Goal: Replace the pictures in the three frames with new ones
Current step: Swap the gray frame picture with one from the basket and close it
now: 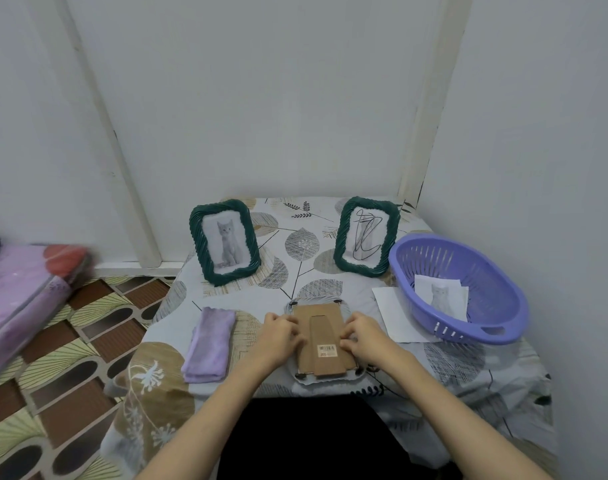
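Fingers of left hand and right hand curl onto cardboard backing of face-down frame, pinching side edges at 9 and 3; long axis 12–6, both hands equally near.

Both bare forearms reach forward from the bottom of the view and converge at the middle. The left hand and the right hand lie knuckles up, fingers curled downward, close together but apart.
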{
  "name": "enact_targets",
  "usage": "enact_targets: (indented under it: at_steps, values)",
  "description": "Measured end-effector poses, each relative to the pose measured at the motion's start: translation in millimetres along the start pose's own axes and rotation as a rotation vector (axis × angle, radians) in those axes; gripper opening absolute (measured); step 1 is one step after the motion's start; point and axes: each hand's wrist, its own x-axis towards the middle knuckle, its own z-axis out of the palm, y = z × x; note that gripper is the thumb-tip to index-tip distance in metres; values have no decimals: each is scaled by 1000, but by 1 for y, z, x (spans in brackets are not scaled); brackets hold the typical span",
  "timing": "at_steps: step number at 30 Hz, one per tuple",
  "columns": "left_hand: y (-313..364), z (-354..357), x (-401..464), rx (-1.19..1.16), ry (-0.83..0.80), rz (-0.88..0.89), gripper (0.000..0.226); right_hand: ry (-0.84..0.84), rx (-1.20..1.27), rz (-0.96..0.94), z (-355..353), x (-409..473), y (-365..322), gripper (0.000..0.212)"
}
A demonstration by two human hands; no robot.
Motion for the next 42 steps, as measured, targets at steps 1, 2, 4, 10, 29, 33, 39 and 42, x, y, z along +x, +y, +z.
enact_targets:
  at_steps: [1,2,4,10,29,33,39,42]
  values:
    - [-2,0,3,4,21,4,28,19,5,9,-1,4,0,22]
    - [-4,-1,7,8,34,8,28,40,7,22,-3,7,-1,23]
    - [-7,-1,14,4,69,35,21,82,-28,41,-8,14,-4,22]
    - [-5,-12,27,-54,122,-47,47,-93,-233,155,-27,37,-9,76]
    - [-19,-26,46,-36,-183,-69,62,-205,-272,69,-35,45,-2,80]
    - [-19,-23,39,-47,-113,-49,75,-162,-172,81,-31,40,3,95]
    - [-20,-20,34,41,-122,-2,62,-153,-119,76,-29,33,7,85]
    - [-20,-21,36,69,-120,7,61,-156,-114,77,-30,34,5,84]
